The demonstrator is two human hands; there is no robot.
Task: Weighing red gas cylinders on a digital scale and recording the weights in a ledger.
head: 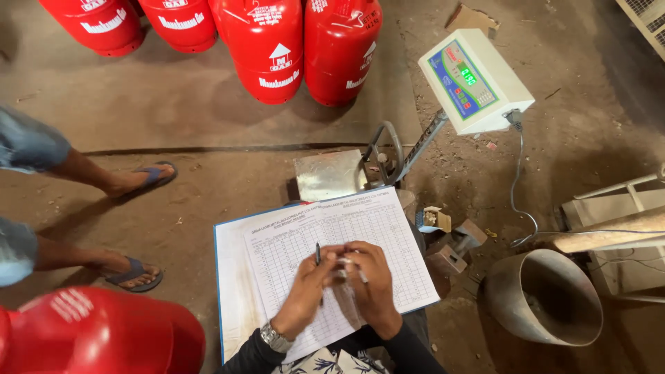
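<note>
A printed table sheet (pixel 360 221) lies on a blue-edged board (pixel 228 277) across my lap. Both my hands meet above its lower middle. My left hand (pixel 305 287), with a metal wristwatch (pixel 275 338), grips a thin dark pen (pixel 317 253) whose tip points upward. My right hand (pixel 374 284) touches the left one and pinches a small white piece (pixel 360 273), possibly a cap. The fingers hide how the two pieces join.
A weighing scale stands ahead, with a steel platform (pixel 325 173) and a white display head (pixel 474 79) on a tilted post. Several red gas cylinders (pixel 267 48) stand beyond, and another (pixel 97 332) lies near left. A person's sandalled feet (pixel 135 273) are at left. A metal funnel-shaped vessel (pixel 544 298) sits at right.
</note>
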